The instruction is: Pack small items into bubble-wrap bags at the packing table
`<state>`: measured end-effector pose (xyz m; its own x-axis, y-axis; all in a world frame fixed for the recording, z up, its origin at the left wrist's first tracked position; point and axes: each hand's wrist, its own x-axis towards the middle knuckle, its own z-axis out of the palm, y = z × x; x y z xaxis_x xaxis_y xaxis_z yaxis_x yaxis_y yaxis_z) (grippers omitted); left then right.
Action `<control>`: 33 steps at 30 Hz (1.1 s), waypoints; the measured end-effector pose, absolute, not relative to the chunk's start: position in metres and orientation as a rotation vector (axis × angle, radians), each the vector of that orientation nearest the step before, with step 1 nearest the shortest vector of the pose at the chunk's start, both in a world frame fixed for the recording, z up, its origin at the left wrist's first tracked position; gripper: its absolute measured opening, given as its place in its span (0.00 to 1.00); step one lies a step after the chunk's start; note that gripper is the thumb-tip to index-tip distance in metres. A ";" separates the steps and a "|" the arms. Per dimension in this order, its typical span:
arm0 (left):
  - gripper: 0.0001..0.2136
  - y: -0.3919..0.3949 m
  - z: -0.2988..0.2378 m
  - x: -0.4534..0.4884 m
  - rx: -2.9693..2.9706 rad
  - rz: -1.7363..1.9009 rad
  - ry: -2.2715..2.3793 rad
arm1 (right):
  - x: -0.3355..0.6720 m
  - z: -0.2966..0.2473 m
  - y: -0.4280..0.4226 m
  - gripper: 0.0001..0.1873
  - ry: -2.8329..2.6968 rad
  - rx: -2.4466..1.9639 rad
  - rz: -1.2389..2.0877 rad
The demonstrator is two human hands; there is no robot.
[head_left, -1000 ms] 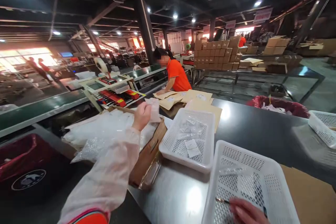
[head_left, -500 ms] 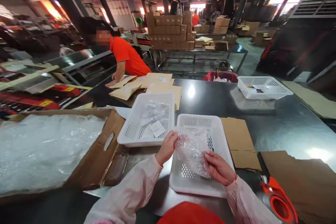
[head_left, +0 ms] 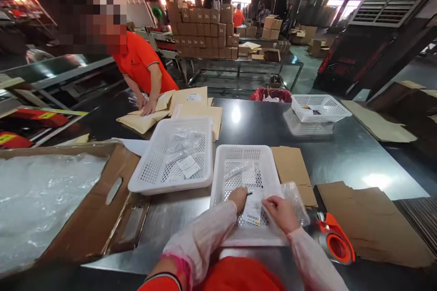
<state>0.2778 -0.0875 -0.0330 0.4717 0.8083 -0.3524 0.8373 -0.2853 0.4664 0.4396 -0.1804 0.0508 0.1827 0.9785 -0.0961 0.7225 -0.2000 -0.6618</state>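
Observation:
My left hand point(head_left: 238, 198) reaches into the near white plastic basket point(head_left: 277, 175), fingers curled down at the edge of a small clear packet with a white printed label point(head_left: 253, 209). A short dark piece shows by its fingertips; what they grip is hidden. My right hand point(head_left: 282, 213) is closed on a clear bubble-wrap bag point(head_left: 295, 201), which hangs over the basket's right rim. Another clear plastic piece point(head_left: 238, 169) lies at the back of this basket. To the left, a second white basket point(head_left: 146, 170) contains clear bags and a white slip point(head_left: 188, 166).
A carton of clear plastic bags point(head_left: 44, 200) stands at left. Cardboard sheets point(head_left: 370, 220) and an orange tape dispenser point(head_left: 336, 243) lie at right. Across the table, a co-worker in orange point(head_left: 145, 61) presses on padded envelopes point(head_left: 146, 120). A third basket point(head_left: 321, 108) sits at far right.
My left hand has let go of the bubble-wrap bag and moved down into the basket. My right hand has carried the bag to the right. The co-worker's hands have moved onto an envelope.

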 end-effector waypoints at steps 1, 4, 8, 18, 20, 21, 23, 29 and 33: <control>0.14 -0.087 -0.032 0.281 2.123 -0.073 1.345 | 0.432 0.038 -0.184 0.18 -1.620 -1.990 0.809; 0.19 -0.085 -0.020 0.281 2.112 -0.018 1.351 | 0.423 0.009 -0.197 0.16 -1.550 -2.005 0.970; 0.27 -0.091 0.006 0.259 1.994 0.306 1.348 | 0.422 -0.004 -0.211 0.18 -1.289 -1.944 1.082; 0.12 -0.142 0.052 0.216 0.885 0.424 0.816 | 0.400 0.019 -0.194 0.27 -0.904 -1.665 1.060; 0.12 -0.156 0.053 0.215 0.841 0.376 0.777 | 0.401 0.026 -0.195 0.24 -0.987 -1.653 1.082; 0.13 -0.164 0.053 0.215 0.830 0.344 0.769 | 0.401 0.029 -0.196 0.24 -1.014 -1.657 1.118; 0.15 -0.179 0.051 0.214 0.833 0.273 0.771 | 0.402 0.032 -0.200 0.25 -1.014 -1.677 1.218; 0.21 -0.210 0.055 0.213 0.943 0.100 0.680 | 0.407 0.037 -0.213 0.30 -0.967 -1.638 1.520; 0.22 -0.210 0.062 0.212 1.020 0.048 0.678 | 0.413 0.041 -0.217 0.32 -0.981 -1.496 1.611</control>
<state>0.2122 -0.2104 0.0617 0.7966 0.3416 -0.4988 0.2674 0.5410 0.7974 0.4127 -0.2172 0.0412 -0.0698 0.8896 -0.4514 -0.0070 -0.4529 -0.8915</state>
